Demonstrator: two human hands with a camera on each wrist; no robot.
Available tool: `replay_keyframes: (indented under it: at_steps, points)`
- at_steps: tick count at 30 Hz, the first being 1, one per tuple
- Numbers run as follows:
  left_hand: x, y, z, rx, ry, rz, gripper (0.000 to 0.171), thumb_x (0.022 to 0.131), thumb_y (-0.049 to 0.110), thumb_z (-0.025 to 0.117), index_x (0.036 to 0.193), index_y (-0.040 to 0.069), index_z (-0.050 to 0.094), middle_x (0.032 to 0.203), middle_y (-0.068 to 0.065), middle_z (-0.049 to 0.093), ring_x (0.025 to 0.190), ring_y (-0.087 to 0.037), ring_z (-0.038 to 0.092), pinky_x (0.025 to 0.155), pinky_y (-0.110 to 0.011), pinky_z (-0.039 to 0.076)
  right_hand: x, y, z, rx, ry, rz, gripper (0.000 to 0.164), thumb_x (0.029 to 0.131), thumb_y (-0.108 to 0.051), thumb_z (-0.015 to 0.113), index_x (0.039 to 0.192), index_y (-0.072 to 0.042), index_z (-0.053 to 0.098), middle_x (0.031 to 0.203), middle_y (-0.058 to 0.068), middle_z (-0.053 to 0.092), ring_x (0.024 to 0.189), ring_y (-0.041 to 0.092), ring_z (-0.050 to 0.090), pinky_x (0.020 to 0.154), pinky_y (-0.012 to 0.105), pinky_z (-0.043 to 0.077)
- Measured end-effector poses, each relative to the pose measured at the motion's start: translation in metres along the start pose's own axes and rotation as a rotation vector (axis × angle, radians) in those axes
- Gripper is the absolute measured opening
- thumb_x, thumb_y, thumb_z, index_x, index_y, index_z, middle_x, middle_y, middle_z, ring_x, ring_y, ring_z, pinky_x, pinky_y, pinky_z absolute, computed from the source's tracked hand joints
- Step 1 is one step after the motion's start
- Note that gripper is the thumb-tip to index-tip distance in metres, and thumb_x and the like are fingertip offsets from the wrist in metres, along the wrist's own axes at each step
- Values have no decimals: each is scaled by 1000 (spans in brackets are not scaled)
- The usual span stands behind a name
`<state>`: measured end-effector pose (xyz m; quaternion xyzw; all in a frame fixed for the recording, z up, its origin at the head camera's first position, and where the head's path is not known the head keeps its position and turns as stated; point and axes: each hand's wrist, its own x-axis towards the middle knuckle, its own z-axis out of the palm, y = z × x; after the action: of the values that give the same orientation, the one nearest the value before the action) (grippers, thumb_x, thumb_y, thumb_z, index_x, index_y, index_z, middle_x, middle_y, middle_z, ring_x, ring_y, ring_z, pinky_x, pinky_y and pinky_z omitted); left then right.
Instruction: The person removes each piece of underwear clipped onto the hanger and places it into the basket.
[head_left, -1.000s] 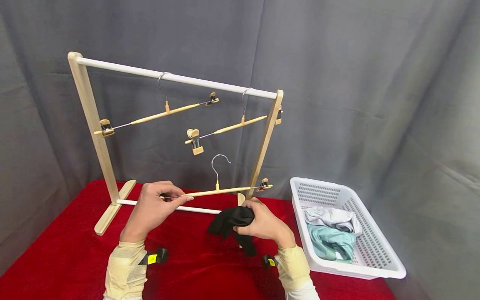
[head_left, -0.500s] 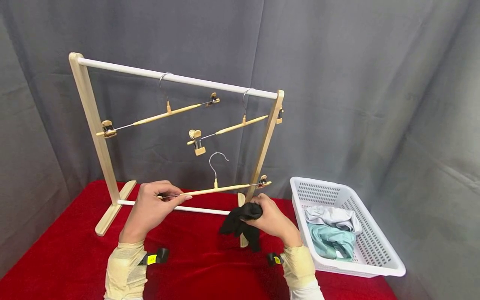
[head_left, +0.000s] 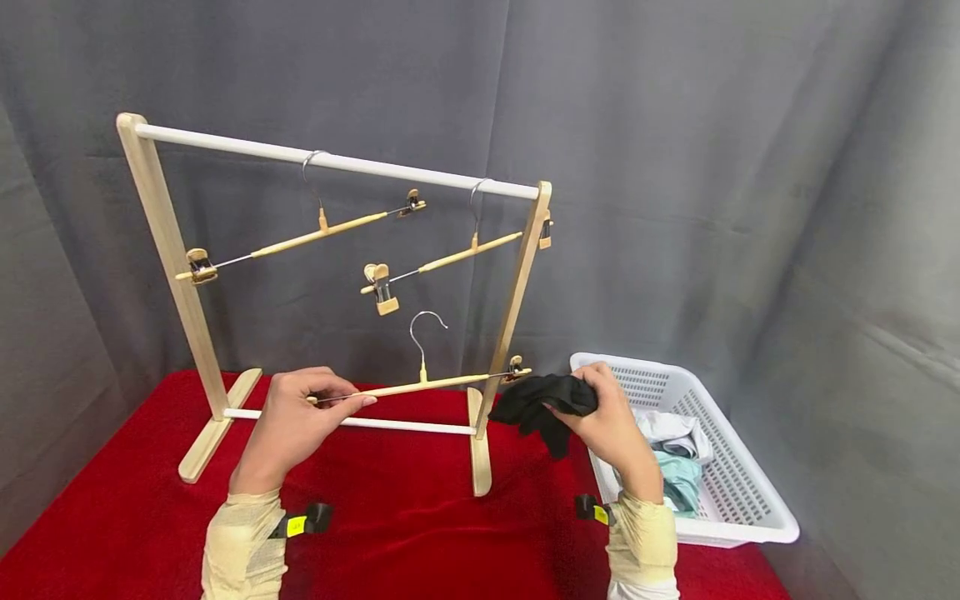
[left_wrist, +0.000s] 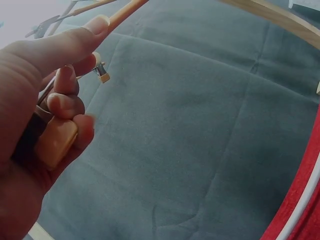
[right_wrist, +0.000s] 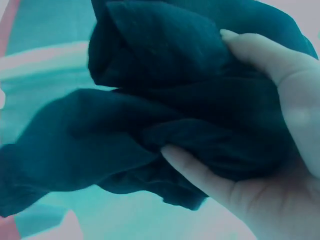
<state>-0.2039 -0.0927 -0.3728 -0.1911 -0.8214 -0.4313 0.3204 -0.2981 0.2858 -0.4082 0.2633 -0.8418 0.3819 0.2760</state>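
My left hand grips the left end of a clip hanger, whose metal hook points up. In the left wrist view a wooden clip lies inside the curled fingers of that hand. The hanger's other clip sits at its right end, just left of a bunched black cloth. My right hand holds this cloth by its right side, over the near left part of the basket. Loose folds of the cloth droop below the fingers in the right wrist view.
A wooden rack with a white top rail stands behind, with two clip hangers hung on it. The white basket at the right holds a pale garment and a teal one. Red cloth covers the table.
My right hand has moved right and up with the black cloth, from below the hanger to over the basket's edge. My left hand keeps its grip on the hanger.
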Motion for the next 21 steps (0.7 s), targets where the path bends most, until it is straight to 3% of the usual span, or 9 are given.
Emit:
replay_keyframes:
  at_steps: [9,17,21]
  points:
    - [1,-2,-1,-14,2,12,8,71,15,77,73,15,69,59,0,56,54,-14,45,48,-27,40,-13,10,-42,-62,221,45,29,65,-16,80,86,-15,60,95,3,49,92,15,43,77,38,36]
    - [-1,-2,0,-18,8,28,8,71,15,77,73,15,69,59,0,56,53,-13,45,47,-26,40,-19,14,-65,-147,370,49,33,61,-4,80,86,-10,59,102,6,49,96,14,45,83,26,34]
    - [-1,-1,0,-17,19,27,8,71,15,77,73,15,69,59,0,56,53,-13,45,47,-26,39,-21,19,-72,-210,408,24,33,60,-1,78,86,-7,60,102,11,49,96,20,46,83,36,35]
